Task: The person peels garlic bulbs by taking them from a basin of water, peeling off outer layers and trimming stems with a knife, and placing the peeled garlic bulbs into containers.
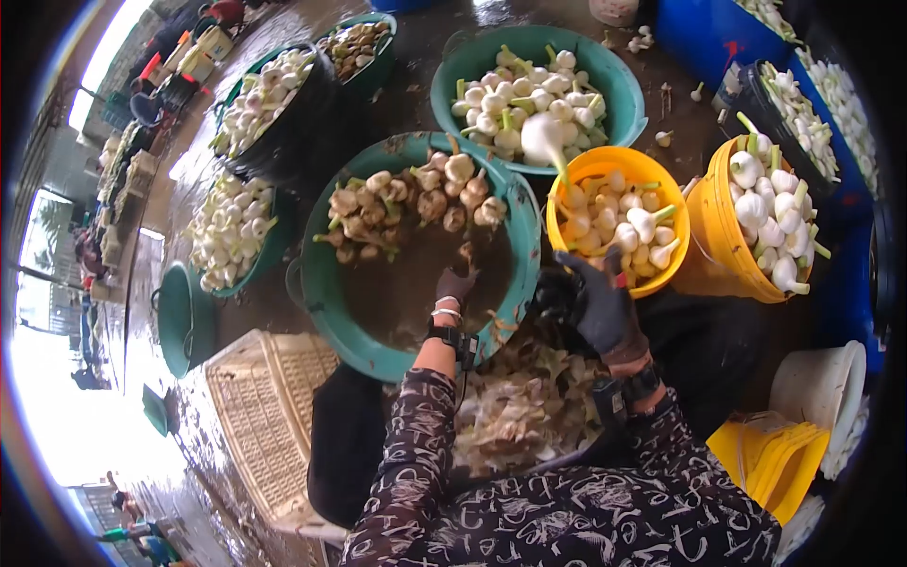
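My left hand, in a dark glove, reaches into a green tub of muddy water. Its fingers look drawn together, with a small brown piece at their tips that I cannot make out. Brown, unpeeled garlic bulbs are heaped at the tub's far side. My gloved right hand is open, fingers apart, at the near rim of a yellow bucket of pale garlic. Beyond that bucket, a white garlic bulb with a green stem shows large, apart from my hand and apparently in the air.
Peeled garlic fills a green basin ahead and a second yellow bucket at right. Loose skins lie below my hands. A cream plastic crate is at left, and blue containers line the right.
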`<state>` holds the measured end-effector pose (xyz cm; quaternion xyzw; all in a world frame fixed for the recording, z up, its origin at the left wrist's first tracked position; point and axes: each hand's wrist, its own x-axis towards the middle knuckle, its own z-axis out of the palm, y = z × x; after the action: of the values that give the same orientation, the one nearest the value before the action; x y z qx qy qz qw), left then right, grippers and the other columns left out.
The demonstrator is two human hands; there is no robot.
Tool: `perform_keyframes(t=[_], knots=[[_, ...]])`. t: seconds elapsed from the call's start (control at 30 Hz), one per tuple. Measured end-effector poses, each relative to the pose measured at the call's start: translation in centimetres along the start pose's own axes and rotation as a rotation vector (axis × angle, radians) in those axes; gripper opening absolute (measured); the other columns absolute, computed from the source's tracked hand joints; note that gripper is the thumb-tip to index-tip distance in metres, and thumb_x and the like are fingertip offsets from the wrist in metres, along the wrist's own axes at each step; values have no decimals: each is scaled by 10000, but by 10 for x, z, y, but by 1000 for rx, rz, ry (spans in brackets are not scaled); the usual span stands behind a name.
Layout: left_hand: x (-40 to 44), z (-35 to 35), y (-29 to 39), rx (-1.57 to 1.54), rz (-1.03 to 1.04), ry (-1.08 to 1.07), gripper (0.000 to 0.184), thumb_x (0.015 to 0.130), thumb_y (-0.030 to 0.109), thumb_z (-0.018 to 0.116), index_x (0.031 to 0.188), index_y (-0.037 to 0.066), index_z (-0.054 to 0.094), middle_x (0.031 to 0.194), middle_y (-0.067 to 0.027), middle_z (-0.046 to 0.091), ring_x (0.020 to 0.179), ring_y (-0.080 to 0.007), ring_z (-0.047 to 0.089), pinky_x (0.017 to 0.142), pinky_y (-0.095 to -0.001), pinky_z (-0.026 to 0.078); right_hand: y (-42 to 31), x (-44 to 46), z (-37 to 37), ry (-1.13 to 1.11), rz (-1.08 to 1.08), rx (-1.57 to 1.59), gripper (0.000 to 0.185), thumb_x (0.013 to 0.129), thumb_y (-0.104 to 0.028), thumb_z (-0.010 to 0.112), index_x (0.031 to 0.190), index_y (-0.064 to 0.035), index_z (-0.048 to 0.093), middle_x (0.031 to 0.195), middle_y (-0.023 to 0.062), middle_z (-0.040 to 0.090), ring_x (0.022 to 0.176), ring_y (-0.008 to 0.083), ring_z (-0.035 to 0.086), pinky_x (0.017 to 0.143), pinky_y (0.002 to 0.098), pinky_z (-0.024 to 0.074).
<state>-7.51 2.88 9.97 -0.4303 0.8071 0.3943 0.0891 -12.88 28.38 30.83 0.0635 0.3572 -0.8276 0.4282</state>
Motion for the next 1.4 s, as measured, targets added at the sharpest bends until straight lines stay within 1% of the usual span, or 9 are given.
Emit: perform_keyframes(t=[0.17,0.4,0.5,0.57,0.7,0.8,1.1,1.23,1.4], knots=[[41,38,-12,40,40,62,556,721,474,665,989,-13,633,931,-187,657,885,-357,619,785,-393,472,55,24,-57,110,200,-156,543,881,-567,426,1089,-76,529,830,65,626,696,181,610,606,314,496],[-122,-40,28,-449,309,-250,271,771,131,706,997,-7,649,867,-46,662,756,-82,575,659,-243,481,85,15,-45,244,224,-394,390,889,-416,520,1073,-75,569,870,58,605,647,157,603,579,299,506],[-190,-54,46,-570,259,-451,407,760,168,732,1100,-10,595,936,-59,648,846,-112,589,761,-253,491,96,3,-54,-16,99,-573,372,892,-364,534,1117,-68,555,907,62,611,739,159,614,636,300,516],[-207,-43,37,-478,493,-302,462,767,156,726,1155,-16,543,995,-70,628,879,-114,586,791,-259,491,98,-1,-63,-522,-507,-1312,345,931,-305,458,1108,-24,547,933,61,612,855,147,596,699,287,504],[-233,-30,22,-617,453,-296,591,759,104,726,1254,-22,428,1108,-110,572,991,-148,554,877,-302,474,104,-20,-56,-94,50,-814,263,903,-274,494,998,-51,594,899,157,628,780,238,609,677,331,473],[-245,-34,20,-580,431,-175,577,730,145,749,1207,-27,473,1071,-121,591,993,-171,564,868,-314,473,115,-18,-65,-23,-376,-1167,221,877,-265,531,948,-72,611,813,190,612,719,280,596,645,366,454],[-271,-42,21,-79,653,135,509,627,213,755,1074,29,595,959,-154,610,871,-271,603,779,-332,476,105,-31,-49,-160,-545,-1410,234,806,-243,596,782,-12,623,648,179,588,581,324,565,552,385,428],[-273,-49,21,-498,477,-127,495,698,126,744,1119,-40,545,1009,-117,617,937,-170,591,831,-295,477,87,-39,-43,-190,182,-717,236,880,-211,546,841,5,633,658,-3,575,592,78,503,525,276,411],[-273,-31,22,-842,376,-153,502,732,30,718,1163,-72,482,1073,-113,589,953,-156,580,850,-291,477,80,-65,-38,-213,26,-201,297,915,-291,508,974,-18,608,792,20,608,656,96,559,576,250,464]])
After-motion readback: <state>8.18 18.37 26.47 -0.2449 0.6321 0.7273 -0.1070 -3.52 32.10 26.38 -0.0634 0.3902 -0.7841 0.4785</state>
